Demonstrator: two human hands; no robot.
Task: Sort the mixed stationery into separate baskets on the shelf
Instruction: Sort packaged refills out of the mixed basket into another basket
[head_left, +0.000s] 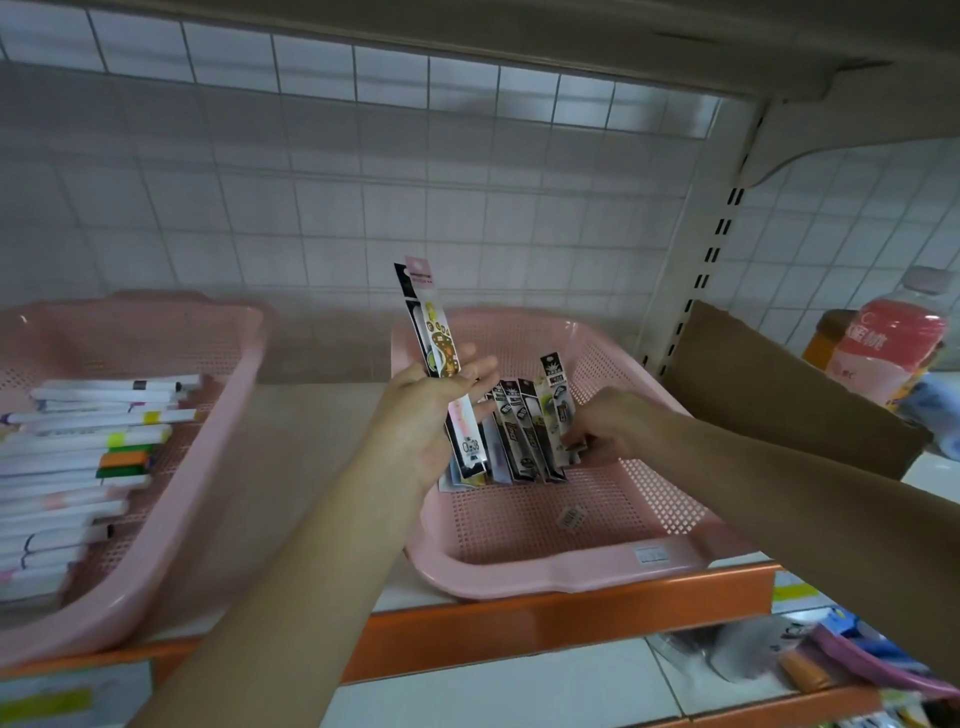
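Tiled wall (311, 208), orange-edged shelf (571, 616); left hand (428, 415) grips packets (434, 322), right hand (610, 428) pinches black packs (558, 413).

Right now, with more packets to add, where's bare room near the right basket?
Free: right basket's front floor, between standing packets and front rim, save one small label; the shelf strip between it and left basket. Crowded: its back, with left hand and right hand.

Soft, even indoor light; wide-angle bend.
The upper shelf (519, 31) throws a broad grey shadow across the tiles (260, 208), with a brighter band above it. Lines bow near the edges. Packs (428, 332) at centre are sharpest; the bottle (904, 332) and lower right corner blur.
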